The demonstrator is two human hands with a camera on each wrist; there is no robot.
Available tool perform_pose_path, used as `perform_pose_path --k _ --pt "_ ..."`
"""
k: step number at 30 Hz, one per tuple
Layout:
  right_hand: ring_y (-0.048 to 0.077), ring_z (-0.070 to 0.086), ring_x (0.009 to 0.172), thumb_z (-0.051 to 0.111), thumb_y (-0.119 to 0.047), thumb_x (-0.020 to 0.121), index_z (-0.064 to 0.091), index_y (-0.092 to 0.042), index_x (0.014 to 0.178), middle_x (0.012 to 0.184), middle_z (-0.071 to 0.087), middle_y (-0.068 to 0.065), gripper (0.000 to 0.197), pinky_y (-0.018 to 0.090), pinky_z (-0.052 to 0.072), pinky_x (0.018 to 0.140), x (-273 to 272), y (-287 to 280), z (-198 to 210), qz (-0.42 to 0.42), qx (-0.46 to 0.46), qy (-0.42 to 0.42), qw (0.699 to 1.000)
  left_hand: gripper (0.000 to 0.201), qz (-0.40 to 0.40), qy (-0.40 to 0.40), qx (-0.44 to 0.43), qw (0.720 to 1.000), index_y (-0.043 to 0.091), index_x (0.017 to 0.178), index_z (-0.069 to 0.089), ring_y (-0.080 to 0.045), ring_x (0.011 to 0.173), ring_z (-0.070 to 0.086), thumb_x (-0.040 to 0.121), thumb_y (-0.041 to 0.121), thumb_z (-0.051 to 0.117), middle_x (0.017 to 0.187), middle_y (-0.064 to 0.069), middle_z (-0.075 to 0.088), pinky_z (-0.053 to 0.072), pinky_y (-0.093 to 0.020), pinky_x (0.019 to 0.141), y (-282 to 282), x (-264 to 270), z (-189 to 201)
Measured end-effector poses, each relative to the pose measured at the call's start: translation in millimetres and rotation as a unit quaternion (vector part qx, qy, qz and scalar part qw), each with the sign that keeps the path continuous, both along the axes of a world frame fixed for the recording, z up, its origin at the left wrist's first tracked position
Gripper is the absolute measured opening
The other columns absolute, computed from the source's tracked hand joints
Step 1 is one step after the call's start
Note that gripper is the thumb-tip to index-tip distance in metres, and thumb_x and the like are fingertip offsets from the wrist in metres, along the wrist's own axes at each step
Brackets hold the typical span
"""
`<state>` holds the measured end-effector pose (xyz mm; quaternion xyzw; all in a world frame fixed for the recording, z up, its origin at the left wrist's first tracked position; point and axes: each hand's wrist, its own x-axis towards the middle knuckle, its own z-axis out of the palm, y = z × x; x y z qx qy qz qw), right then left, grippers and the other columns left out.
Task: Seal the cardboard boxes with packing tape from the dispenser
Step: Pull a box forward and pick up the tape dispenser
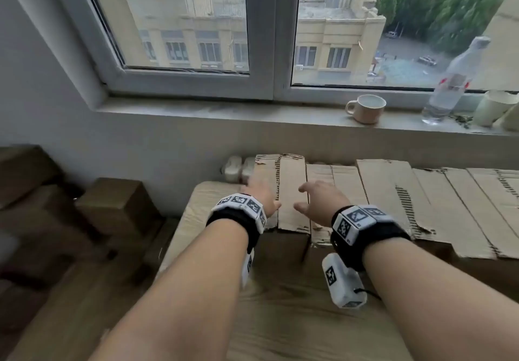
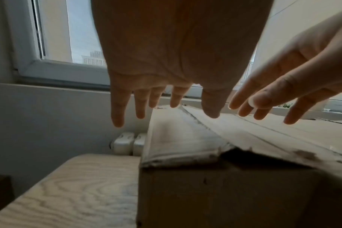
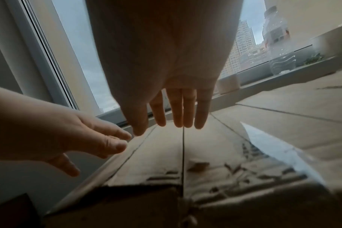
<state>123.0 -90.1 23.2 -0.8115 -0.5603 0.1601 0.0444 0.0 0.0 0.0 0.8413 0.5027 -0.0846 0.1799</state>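
- Head: left hand [image 1: 259,195] and right hand [image 1: 323,200] hover over the leftmost cardboard box [image 1: 292,192], fingers spread, grips released, holding nothing. The box sits on the table [image 1: 280,318] below the window sill [image 1: 224,112]. No tape dispenser in view.
- Left wrist: flap [image 2: 178,138] sits raised at the box's near edge. Press it flat first.
- Right wrist: centre seam [image 3: 183,154] is open. Close the flaps evenly before taping.

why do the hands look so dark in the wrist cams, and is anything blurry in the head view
Both wrist views are backlit by the window: the left hand and right hand fill the top as dim silhouettes. Head view is evenly lit, with motion blur on the left hand, the bottle and the boxes at the left edge.
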Motion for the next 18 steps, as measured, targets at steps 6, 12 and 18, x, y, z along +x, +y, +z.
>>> perform_pose_path --k 6,12,18 --pt "0.024 0.046 0.127 0.061 -0.042 0.088 0.047 -0.019 0.138 0.136 0.054 0.006 0.057 0.031 0.036 0.102 -10 6 -16 -0.023 -0.020 0.004 1.000 0.077 0.014 -0.040 -0.038 0.998 0.018 0.140 0.027 -0.039 0.131 0.037 0.081 0.050 0.066 0.154 -0.011 0.008 0.033 -0.045 0.109 10 -6 -31" --pt "0.024 0.045 0.127 0.069 -0.050 0.080 0.047 -0.019 0.137 0.135 0.055 0.004 0.069 0.031 0.037 0.102 -20 4 -19 -0.016 -0.020 0.011 1.000 0.086 0.013 -0.022 0.020 0.999 0.013 0.138 0.033 -0.033 0.122 0.049 0.073 0.058 0.068 0.147 -0.006 0.027 0.043 -0.043 0.097 10 -13 -33" --pt "0.024 0.051 0.121 0.078 -0.052 0.070 0.043 -0.018 0.139 0.129 0.059 0.004 0.084 0.036 0.045 0.099 -27 3 -10 -0.031 -0.039 0.041 0.998 0.034 0.013 -0.010 0.057 0.998 0.014 0.110 0.061 -0.028 0.101 0.062 0.080 0.030 0.059 0.109 -0.008 0.066 0.048 -0.033 0.082 9 -34 -24"
